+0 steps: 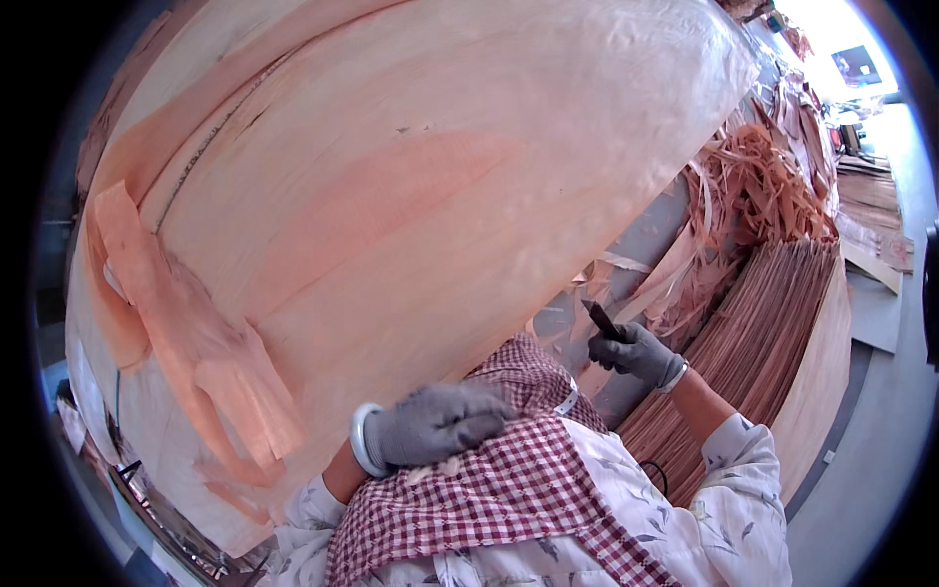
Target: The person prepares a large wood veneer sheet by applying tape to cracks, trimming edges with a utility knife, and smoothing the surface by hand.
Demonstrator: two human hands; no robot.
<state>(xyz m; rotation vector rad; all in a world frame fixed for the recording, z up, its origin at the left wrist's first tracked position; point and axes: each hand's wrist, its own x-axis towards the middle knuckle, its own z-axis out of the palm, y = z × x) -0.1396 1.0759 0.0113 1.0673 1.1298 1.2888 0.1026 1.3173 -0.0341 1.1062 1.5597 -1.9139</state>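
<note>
My left hand (433,428), in a grey glove, is slightly blurred against the red-and-white checked apron (469,509) at lower centre; its fingers are bent and close together, and what lies under them is unclear. My right hand (634,354), also gloved, grips a dark knife-like tool (598,315), tip pointing up and left. A large pale wood veneer sheet (411,235) fills the upper left, reaching down behind my left hand. A torn, peach-coloured veneer strip (230,386) lies along its left part.
A long stack of reddish veneer (748,342) stands at the right. Behind it is a tangled heap of veneer scraps (763,181) on a grey floor (650,240). More flat sheets (871,186) lie at the far upper right.
</note>
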